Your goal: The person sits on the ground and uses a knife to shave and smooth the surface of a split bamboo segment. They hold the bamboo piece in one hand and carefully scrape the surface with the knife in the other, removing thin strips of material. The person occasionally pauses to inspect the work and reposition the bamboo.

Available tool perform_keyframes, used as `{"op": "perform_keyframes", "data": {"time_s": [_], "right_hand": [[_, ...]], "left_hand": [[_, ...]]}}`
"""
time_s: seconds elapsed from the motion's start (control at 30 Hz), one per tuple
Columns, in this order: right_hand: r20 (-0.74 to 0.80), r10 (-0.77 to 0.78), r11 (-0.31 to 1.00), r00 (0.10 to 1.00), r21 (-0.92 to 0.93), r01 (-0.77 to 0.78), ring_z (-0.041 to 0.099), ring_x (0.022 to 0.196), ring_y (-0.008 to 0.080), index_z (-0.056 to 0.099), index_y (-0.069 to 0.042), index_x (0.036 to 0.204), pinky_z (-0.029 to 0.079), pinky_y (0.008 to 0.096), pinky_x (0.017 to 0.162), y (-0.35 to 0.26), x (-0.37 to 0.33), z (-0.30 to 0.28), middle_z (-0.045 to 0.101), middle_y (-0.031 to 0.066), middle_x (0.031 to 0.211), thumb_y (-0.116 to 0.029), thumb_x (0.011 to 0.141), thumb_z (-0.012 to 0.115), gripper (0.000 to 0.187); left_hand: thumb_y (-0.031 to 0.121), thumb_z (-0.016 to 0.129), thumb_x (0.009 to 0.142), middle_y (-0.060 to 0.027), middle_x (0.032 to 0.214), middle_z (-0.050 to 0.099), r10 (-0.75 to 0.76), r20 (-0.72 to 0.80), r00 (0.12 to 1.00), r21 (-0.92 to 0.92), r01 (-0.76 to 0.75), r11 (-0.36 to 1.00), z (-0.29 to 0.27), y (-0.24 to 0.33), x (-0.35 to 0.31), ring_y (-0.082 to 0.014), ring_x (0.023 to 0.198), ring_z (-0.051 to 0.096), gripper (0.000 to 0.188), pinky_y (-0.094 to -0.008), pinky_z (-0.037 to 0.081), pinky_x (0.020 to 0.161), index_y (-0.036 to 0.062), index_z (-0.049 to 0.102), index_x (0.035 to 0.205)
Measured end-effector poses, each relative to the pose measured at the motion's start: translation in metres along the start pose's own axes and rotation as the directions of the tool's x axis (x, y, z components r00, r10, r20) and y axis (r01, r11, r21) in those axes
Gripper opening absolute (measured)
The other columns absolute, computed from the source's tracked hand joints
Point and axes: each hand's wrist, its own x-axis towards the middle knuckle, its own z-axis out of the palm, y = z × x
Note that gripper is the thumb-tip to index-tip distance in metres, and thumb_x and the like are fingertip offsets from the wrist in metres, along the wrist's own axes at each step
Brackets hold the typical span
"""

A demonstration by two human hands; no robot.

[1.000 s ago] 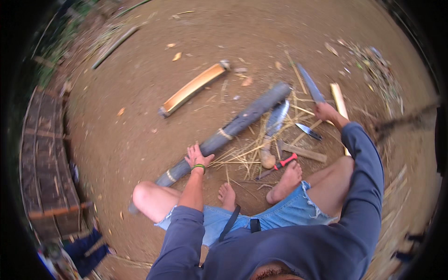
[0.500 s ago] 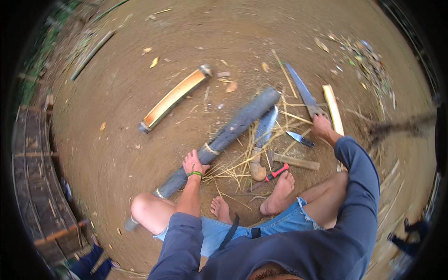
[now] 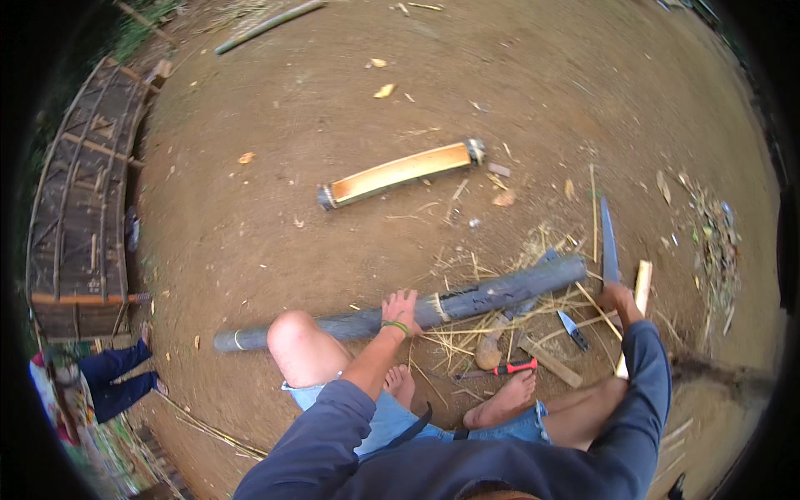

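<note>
A long dark bamboo pole (image 3: 500, 290) with pale node rings lies across the ground before me, passing by my bent left knee. My left hand (image 3: 402, 312), wearing a green band, grips it from above near the middle. At the right, my right hand (image 3: 618, 300) is closed round the handle of a handsaw (image 3: 609, 237), its blade pointing away from me. The pole crosses over a machete (image 3: 502, 329); part of the blade is hidden. Near my feet lie a red-and-black handled tool (image 3: 515, 367), a knife with a black handle (image 3: 573, 332) and a wooden-handled tool (image 3: 550, 360).
A bamboo section with an opened side (image 3: 400, 175) lies farther off. Thin strips (image 3: 454, 343) are scattered round the pole, and a split pale piece (image 3: 642, 287) lies beside the saw. A slatted wooden structure (image 3: 87, 192) and another person's legs (image 3: 117, 375) are at the left.
The pole's far end has swung right, now over the machete blade. The view has turned, shifting the surroundings clockwise. Both hands keep their holds.
</note>
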Motion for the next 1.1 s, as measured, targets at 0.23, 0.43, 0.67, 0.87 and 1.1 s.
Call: {"op": "perform_keyframes", "data": {"time_s": [0.23, 0.43, 0.67, 0.87, 1.1], "right_hand": [[0.173, -0.187, 0.964, 0.967, 0.224, 0.146, 0.069, 0.078, 0.0332, 0.075, -0.006, 0.095, 0.056, 0.042, 0.07, 0.069, 0.032, 0.039, 0.073, 0.0173, 0.09, -0.036, 0.081, 0.067, 0.034], [0.079, -0.321, 0.944, 0.944, 0.105, 0.312, 0.067, 0.1, 0.0402, 0.074, -0.002, 0.099, 0.054, 0.0474, 0.089, 0.053, 0.012, 0.032, 0.071, 0.022, 0.104, -0.028, 0.083, 0.056, 0.036], [-0.115, -0.045, 0.985, 0.992, 0.162, 0.064, 0.069, 0.093, 0.0405, 0.074, 0.001, 0.093, 0.055, 0.0484, 0.086, 0.043, 0.006, 0.048, 0.071, 0.0244, 0.096, -0.034, 0.084, 0.06, 0.038], [-0.11, -0.122, 0.965, 0.986, 0.221, 0.143, 0.068, 0.095, 0.0415, 0.074, 0.0, 0.098, 0.055, 0.0475, 0.087, 0.049, -0.007, 0.04, 0.071, 0.0236, 0.1, -0.034, 0.085, 0.061, 0.038], [-0.368, 0.009, 0.776, 0.93, 0.589, 0.225, 0.07, 0.087, 0.0312, 0.069, -0.003, 0.115, 0.054, 0.0395, 0.079, 0.071, -0.067, 0.002, 0.074, 0.014, 0.094, -0.031, 0.09, 0.064, 0.038]], "left_hand": [[0.027, 0.095, 0.051, -0.0108, 0.129, 0.056, -0.023, 0.031, 0.999, 0.0, 0.023, 1.0, -0.001, 0.013, 0.003, -0.0328, 0.123, 0.054, 0.095, -0.0522, 0.043, 0.102, 0.0172, 0.05, 0.135], [0.026, 0.095, 0.052, -0.0086, 0.129, 0.058, -0.038, 0.03, 0.999, 0.008, 0.038, 0.999, -0.004, 0.007, -0.002, -0.0321, 0.123, 0.054, 0.091, -0.049, 0.044, 0.102, 0.0176, 0.053, 0.132], [0.024, 0.092, 0.05, -0.0095, 0.121, 0.06, 0.034, -0.079, 0.996, -0.026, -0.036, 0.999, -0.006, 0.022, 0.015, -0.0327, 0.116, 0.057, 0.086, -0.0495, 0.043, 0.102, 0.0153, 0.056, 0.127], [0.024, 0.092, 0.052, -0.0119, 0.121, 0.058, 0.059, -0.212, 0.975, -0.054, -0.072, 0.996, -0.007, 0.079, 0.041, -0.0344, 0.118, 0.055, 0.089, -0.0502, 0.038, 0.107, 0.0136, 0.052, 0.131], [0.033, 0.092, 0.061, -0.0164, 0.156, 0.038, 0.058, 0.093, 0.994, -0.03, -0.055, 0.998, -0.032, 0.092, 0.028, -0.0345, 0.146, 0.032, 0.112, -0.0601, 0.024, 0.118, 0.0157, 0.033, 0.154]]}}
